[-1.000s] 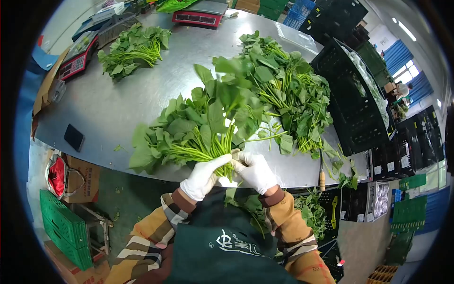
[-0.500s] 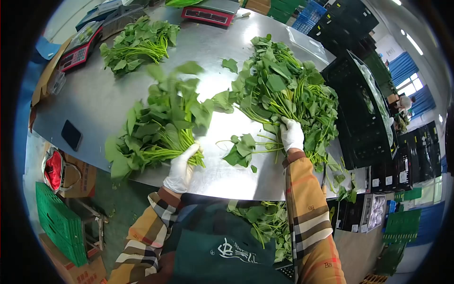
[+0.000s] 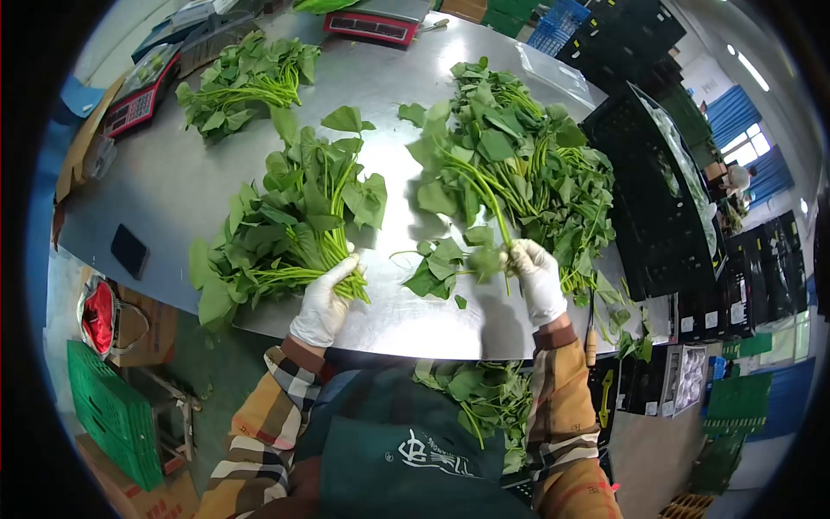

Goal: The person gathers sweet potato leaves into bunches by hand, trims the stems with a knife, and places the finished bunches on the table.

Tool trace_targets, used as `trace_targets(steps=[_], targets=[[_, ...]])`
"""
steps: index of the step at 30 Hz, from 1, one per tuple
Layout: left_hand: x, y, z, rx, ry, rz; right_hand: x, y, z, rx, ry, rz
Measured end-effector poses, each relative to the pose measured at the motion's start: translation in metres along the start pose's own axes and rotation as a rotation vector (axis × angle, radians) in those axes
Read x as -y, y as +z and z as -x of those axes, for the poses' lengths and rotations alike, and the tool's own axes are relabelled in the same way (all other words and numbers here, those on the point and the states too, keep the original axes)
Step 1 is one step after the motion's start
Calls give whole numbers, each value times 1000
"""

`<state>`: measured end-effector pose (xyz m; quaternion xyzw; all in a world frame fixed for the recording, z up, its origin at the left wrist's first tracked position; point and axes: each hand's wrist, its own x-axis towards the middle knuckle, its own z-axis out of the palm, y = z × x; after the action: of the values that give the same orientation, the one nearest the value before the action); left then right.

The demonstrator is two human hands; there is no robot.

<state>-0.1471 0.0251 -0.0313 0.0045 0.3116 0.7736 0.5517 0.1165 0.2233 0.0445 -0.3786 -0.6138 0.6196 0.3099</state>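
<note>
- The left hand, in a white glove, has its grip closed around the stem ends of a bunch of greens. The bunch lies on the steel tabletop with its leaves fanned toward 11 o'clock.
- The right hand, also gloved, pinches a few long stems at their bases. They rise toward 12 o'clock, against the near edge of the big pile.
- Judged from this, the work is gathering stems into the bunch. It goes best if the cut ends are kept level, the pull runs along the stems rather than across them, and the left grip stays firm enough that nothing splays.
- A loose sprig lies between the hands, apart from both.
- Count of greens on the tabletop: three heaps (the held bunch, the big pile and a smaller heap at 10 o'clock), plus the one sprig.
- Two red scales: one at 12 o'clock and one at 10 o'clock.
- One dark flat slab at 9 o'clock; what it is cannot be told.
</note>
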Motion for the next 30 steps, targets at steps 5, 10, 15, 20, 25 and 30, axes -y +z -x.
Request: trace_targets(steps=[5, 10, 15, 20, 25, 30], targets=[[0, 38, 27, 80, -147, 194, -8, 39, 51, -227, -162, -57], [31, 82, 47, 195, -293, 142, -3, 78, 89, -204, -791, 695], [57, 79, 57, 139, -252, -1, -4, 76, 116, -64, -463, 677], [54, 82, 68, 99, -188, -87, -14, 63, 129, -31, -69, 380], [53, 82, 70, 154, -95, -219, -28, 77, 127, -18, -57, 203], [45, 90, 75, 154, -67, -329, -14, 77, 125, 111, 168, -106]])
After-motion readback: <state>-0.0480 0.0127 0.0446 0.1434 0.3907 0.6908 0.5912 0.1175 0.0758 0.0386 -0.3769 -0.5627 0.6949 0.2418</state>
